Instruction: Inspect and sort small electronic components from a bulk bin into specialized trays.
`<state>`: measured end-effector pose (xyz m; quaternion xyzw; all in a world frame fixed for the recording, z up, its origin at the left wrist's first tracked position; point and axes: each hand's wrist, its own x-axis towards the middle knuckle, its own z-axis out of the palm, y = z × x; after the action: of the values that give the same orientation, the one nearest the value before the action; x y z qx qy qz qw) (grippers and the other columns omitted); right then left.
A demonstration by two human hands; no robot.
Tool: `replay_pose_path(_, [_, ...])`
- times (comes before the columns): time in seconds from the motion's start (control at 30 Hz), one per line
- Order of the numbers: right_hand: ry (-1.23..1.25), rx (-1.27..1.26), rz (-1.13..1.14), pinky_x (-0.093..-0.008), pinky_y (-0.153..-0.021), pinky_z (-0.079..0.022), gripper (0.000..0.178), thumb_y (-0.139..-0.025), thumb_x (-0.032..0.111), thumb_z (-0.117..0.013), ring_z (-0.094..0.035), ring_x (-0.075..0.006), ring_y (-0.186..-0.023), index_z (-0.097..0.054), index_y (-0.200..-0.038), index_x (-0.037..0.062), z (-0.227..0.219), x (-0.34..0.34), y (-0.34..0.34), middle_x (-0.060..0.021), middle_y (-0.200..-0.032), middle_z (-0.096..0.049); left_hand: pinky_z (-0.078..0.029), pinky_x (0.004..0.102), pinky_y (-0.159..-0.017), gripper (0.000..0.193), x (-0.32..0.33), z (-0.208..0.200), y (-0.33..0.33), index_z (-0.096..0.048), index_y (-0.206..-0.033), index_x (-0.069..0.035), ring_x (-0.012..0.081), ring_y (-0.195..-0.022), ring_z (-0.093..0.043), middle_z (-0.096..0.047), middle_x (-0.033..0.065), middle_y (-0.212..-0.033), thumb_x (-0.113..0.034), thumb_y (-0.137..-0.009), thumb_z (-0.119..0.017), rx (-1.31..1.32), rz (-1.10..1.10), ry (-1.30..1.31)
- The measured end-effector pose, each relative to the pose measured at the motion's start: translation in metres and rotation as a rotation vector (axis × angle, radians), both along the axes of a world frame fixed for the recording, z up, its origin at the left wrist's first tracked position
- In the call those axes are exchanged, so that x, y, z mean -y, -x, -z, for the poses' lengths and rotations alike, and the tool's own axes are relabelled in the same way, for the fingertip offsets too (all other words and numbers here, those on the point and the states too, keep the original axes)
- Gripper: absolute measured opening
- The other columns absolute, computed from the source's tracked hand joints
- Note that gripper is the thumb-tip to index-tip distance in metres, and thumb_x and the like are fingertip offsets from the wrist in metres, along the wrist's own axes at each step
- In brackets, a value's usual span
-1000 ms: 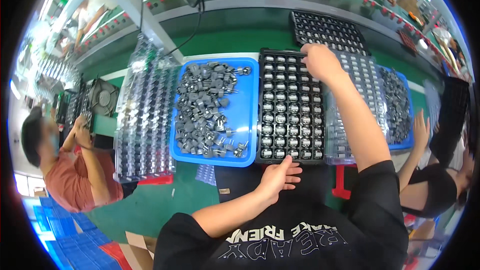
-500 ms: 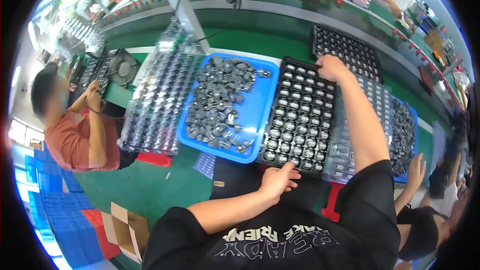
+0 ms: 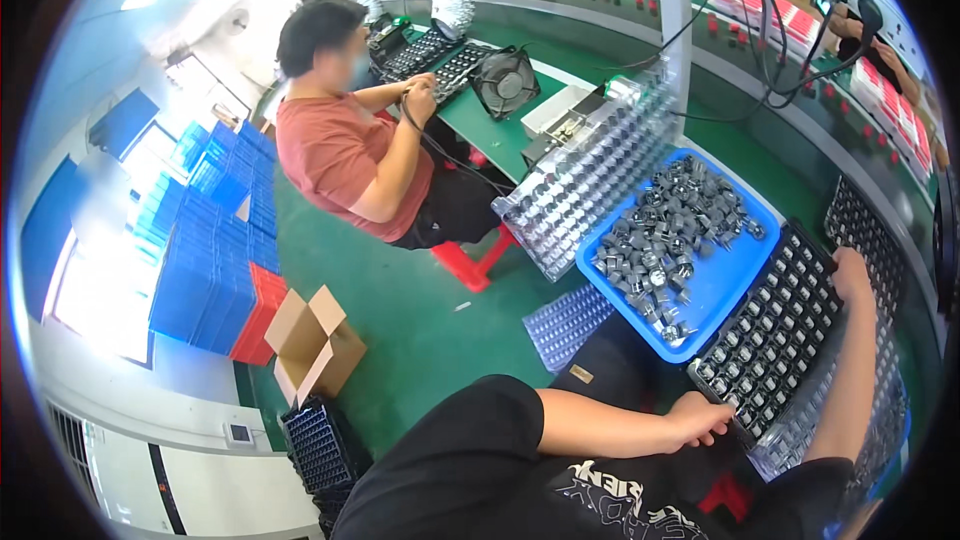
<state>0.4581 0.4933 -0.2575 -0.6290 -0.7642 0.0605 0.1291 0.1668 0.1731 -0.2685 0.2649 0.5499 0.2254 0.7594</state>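
Note:
A black compartment tray (image 3: pixel 790 285) filled with small silvery parts lies before me at the right. Near its front edge, my left hand (image 3: pixel 698 421) grips the tray rim with fingers curled. My right hand (image 3: pixel 852 275) closes on the far edge of the same tray, its fingertips partly hidden. Left of the tray stands a blue bin (image 3: pixel 708 318) holding many loose grey parts with metal prongs (image 3: pixel 660 250). To the right, beneath my right forearm, lies a clear plastic tray (image 3: pixel 800 420).
Clear blister trays (image 3: pixel 590 185) sit left of the bin. Another black tray (image 3: pixel 868 240) lies beyond my right hand. A seated co-worker in a red shirt (image 3: pixel 335 155) works beside a fan (image 3: pixel 505 83). An open carton (image 3: pixel 318 345) and stacked blue crates (image 3: pixel 205 260) stand at left.
My view has swung left, so the tray and bin sit farther right in the picture. More of the floor, carton and crates shows. Both hands stay at the tray's edges.

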Motion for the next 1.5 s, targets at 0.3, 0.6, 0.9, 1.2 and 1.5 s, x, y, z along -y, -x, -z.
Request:
replay_pose_path(0.3, [-0.031,0.359,-0.110,-0.0484,-0.092,-0.052,0.032,-0.067,0.002,-0.070,-0.063,-0.0428,-0.105,-0.069,-0.099,0.0003,-0.007,0.004,-0.039,-0.0237,-0.103,-0.067,-0.049,0.0284,-0.053,0.051,-0.002,-0.002,-0.007,-0.074,-0.098,0.001,0.0134,-0.063,-0.065,-0.076,0.0098,-0.094,-0.050,-0.091,-0.069,0.015,0.062,0.008])
replay_pose_path(0.6, [0.051,0.221,0.061,-0.0489,-0.091,-0.056,0.022,-0.086,0.002,-0.055,-0.069,-0.0408,-0.106,-0.069,-0.103,-0.0004,-0.071,0.038,0.059,-0.0257,-0.107,-0.071,-0.048,0.0275,-0.062,0.040,-0.009,-0.003,0.008,-0.072,-0.103,0.000,0.0122,-0.070,-0.063,-0.075,0.0071,-0.095,-0.039,-0.095,-0.070,0.034,-0.012,0.084])
replay_pose_path(0.9, [-0.010,0.119,0.203,-0.0483,-0.093,-0.053,0.029,-0.081,0.005,-0.074,-0.066,-0.0418,-0.107,-0.067,-0.109,0.0014,-0.078,0.045,0.042,-0.0235,-0.107,-0.070,-0.047,0.0270,-0.063,0.035,-0.009,-0.030,-0.002,-0.072,-0.098,-0.002,0.0108,-0.068,-0.062,-0.074,0.0053,-0.090,-0.038,-0.094,-0.071,0.045,-0.054,0.112])
replay_pose_path(1.2, [-0.100,0.045,0.164,-0.0483,-0.092,-0.052,0.024,-0.080,0.000,-0.065,-0.065,-0.0437,-0.107,-0.067,-0.104,-0.0009,-0.121,0.061,0.033,-0.0264,-0.106,-0.070,-0.046,0.0266,-0.057,0.037,-0.014,-0.061,0.019,-0.073,-0.083,-0.002,0.0109,-0.059,-0.061,-0.073,0.0066,-0.079,-0.037,-0.092,-0.072,-0.038,-0.045,-0.006])
replay_pose_path(1.5, [-0.264,0.109,0.301,-0.0481,-0.097,-0.050,0.029,-0.079,0.002,-0.060,-0.064,-0.0452,-0.111,-0.070,-0.105,-0.0039,-0.153,0.086,-0.015,-0.0311,-0.110,-0.068,-0.046,0.0303,-0.052,0.033,-0.078,-0.098,0.039,-0.072,-0.076,0.000,0.0151,-0.057,-0.063,-0.072,0.0082,-0.072,-0.031,-0.086,-0.070,-0.202,0.118,-0.211])
